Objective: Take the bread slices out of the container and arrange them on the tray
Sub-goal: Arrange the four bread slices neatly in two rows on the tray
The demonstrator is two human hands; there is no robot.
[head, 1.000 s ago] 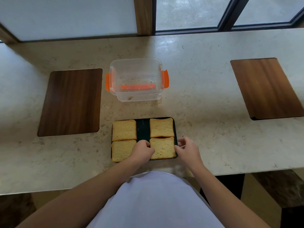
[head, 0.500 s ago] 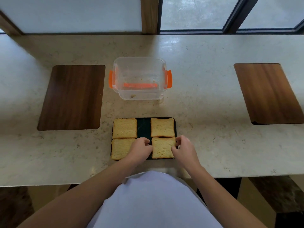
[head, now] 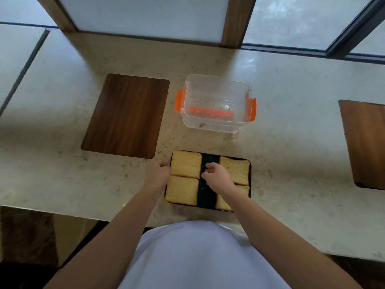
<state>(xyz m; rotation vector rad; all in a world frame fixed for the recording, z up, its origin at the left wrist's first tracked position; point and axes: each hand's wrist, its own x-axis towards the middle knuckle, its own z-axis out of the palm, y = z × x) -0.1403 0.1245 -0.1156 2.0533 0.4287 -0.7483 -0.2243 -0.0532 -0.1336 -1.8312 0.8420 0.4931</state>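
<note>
A black tray (head: 205, 198) sits near the counter's front edge with four toasted bread slices in two columns. My left hand (head: 158, 172) presses its fingertips on the left edge of the far-left slice (head: 186, 163). Over the tray's bare middle strip, my right hand (head: 218, 178) has loosely curled fingers close to that slice's right edge, and I cannot tell if they touch it. The near-left slice (head: 182, 191) and far-right slice (head: 236, 168) lie flat. My right forearm partly covers the near-right slice (head: 224, 203). Behind the tray stands the clear container (head: 216, 80) with orange clips, holding only a crumb.
A dark wooden board (head: 127, 115) lies on the counter to the left of the container, and another wooden board (head: 366, 142) lies at the far right. Window frames and a wooden post run along the counter's back edge.
Both hands have left the near-right slice and moved left and forward to flank the far-left slice. The view has shifted, so everything appears further right.
</note>
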